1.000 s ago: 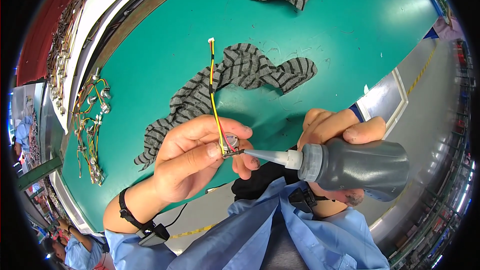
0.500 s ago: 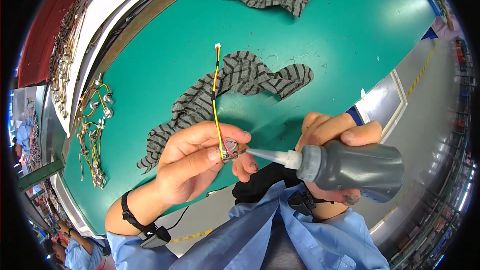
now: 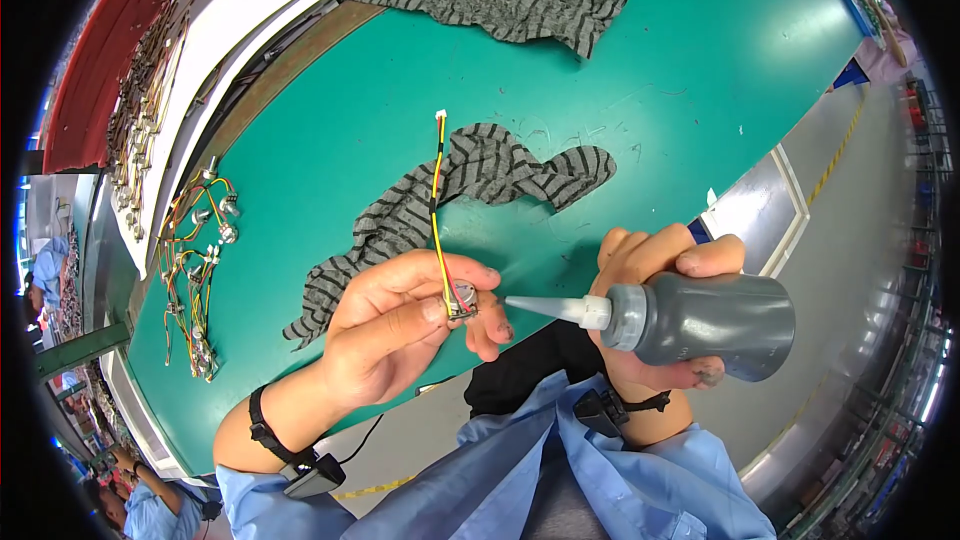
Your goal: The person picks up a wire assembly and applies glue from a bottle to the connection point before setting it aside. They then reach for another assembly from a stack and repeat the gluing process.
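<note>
My left fingers (image 3: 405, 323) pinch wired component (image 3: 465, 292) above tabletop (image 3: 700, 70) near edge; right fingers (image 3: 655, 250) grip bottle (image 3: 720, 325), nozzle (image 3: 540, 306) now backed off, contact broken.

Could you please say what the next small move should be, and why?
I'd probably tilt the wired metal component in the left hand for a look, since the squeeze bottle in the right hand has its nozzle clear of it.

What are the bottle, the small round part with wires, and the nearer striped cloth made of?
Bottle: probably plastic, smooth and slightly glossy, grey, with a translucent nozzle. Round part: likely metal, judging by its silvery shine; its wires seem plastic-coated, being bright yellow and red. Striped cloth: matt, softly wrinkled fabric; fibre unclear.
</note>
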Action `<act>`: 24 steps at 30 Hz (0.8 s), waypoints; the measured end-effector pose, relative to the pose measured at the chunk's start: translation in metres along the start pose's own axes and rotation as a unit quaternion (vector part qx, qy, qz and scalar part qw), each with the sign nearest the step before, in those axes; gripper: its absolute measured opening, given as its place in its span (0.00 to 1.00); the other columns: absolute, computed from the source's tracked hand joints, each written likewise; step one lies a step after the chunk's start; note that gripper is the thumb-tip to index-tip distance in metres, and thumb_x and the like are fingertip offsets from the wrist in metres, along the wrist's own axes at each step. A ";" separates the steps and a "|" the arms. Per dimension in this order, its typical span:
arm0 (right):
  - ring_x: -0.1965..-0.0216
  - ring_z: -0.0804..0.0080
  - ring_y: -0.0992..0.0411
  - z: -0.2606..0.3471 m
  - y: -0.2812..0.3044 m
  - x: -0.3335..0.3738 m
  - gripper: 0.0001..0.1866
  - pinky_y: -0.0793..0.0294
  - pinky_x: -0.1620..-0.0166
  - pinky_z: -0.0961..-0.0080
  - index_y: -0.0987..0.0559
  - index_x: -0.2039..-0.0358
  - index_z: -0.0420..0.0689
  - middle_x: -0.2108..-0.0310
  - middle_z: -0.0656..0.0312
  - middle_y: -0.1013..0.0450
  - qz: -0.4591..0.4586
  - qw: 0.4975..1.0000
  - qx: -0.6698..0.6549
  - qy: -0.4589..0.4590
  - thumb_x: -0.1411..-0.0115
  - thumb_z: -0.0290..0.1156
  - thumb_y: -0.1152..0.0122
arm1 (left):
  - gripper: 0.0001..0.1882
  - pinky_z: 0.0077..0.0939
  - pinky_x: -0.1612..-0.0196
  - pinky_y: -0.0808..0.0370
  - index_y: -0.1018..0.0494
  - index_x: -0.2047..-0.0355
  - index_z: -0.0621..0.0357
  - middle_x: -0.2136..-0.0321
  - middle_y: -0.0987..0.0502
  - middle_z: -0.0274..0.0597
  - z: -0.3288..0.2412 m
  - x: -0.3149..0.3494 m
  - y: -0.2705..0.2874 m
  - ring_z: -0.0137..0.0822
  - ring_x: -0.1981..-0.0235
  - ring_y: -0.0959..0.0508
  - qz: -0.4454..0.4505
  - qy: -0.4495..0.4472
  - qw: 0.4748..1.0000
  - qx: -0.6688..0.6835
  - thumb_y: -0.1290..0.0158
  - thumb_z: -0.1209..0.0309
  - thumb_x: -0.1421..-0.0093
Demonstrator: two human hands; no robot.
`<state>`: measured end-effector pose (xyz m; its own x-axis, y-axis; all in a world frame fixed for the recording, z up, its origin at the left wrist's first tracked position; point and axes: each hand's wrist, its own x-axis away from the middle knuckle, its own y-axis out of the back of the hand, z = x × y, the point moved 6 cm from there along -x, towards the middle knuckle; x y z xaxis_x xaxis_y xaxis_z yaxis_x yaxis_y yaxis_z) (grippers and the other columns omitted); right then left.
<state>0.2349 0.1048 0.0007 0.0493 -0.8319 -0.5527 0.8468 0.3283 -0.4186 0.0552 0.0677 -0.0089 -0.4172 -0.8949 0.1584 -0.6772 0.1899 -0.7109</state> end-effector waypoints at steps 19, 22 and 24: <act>0.71 0.59 0.32 -0.007 -0.045 0.011 0.40 0.33 0.71 0.68 0.44 0.42 0.50 0.63 0.53 0.35 -0.047 0.995 -0.004 0.089 0.47 0.58 0.38 | 0.17 0.37 0.58 0.26 0.36 0.47 0.68 0.55 0.27 0.55 0.002 0.000 0.004 0.45 0.57 0.25 0.035 -0.030 0.999 0.020 0.59 0.75 0.35; 0.71 0.60 0.33 -0.006 -0.041 0.014 0.40 0.33 0.70 0.69 0.44 0.42 0.50 0.62 0.53 0.36 -0.041 0.995 0.011 0.087 0.46 0.57 0.39 | 0.17 0.37 0.57 0.26 0.35 0.48 0.67 0.54 0.28 0.55 0.003 0.000 0.004 0.45 0.56 0.25 0.052 -0.017 0.998 0.027 0.59 0.75 0.35; 0.71 0.61 0.33 -0.007 -0.041 0.015 0.39 0.33 0.70 0.69 0.45 0.42 0.50 0.62 0.53 0.36 -0.037 0.995 0.018 0.087 0.46 0.57 0.40 | 0.16 0.37 0.57 0.26 0.35 0.48 0.67 0.54 0.28 0.55 0.003 0.000 0.004 0.45 0.56 0.25 0.049 -0.020 0.998 0.026 0.59 0.75 0.35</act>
<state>0.1977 0.0821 0.0047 -0.1044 -0.7624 -0.6386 0.8632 0.2494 -0.4390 0.0542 0.0672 -0.0133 -0.4553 -0.8883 0.0603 -0.6018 0.2571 -0.7562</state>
